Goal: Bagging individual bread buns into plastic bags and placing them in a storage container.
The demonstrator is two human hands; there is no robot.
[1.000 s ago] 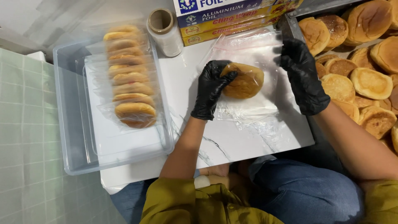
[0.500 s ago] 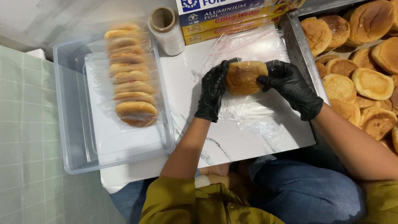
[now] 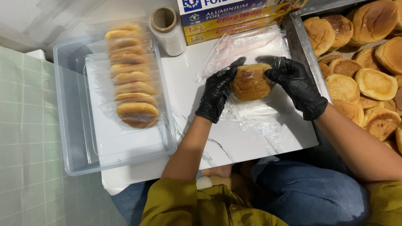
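A round golden bun [image 3: 250,82] sits half wrapped in clear cling film [image 3: 251,112] above the white marble board [image 3: 234,144]. My left hand [image 3: 217,90] in a black glove grips its left side. My right hand [image 3: 293,81], gloved too, holds its right side with the fingers curled over the top edge. A loose sheet of film [image 3: 247,46] lies on the board behind the bun.
A clear plastic tub [image 3: 75,138] at the left holds a row of several wrapped buns [image 3: 130,90]. A film roll [image 3: 167,31] and long wrap boxes [image 3: 238,19] lie at the back. A metal tray [image 3: 303,50] at the right is full of bare buns [image 3: 368,83].
My right hand came from the tray edge to the bun. Both hands lifted and turned it, and the film is now drawn around it.
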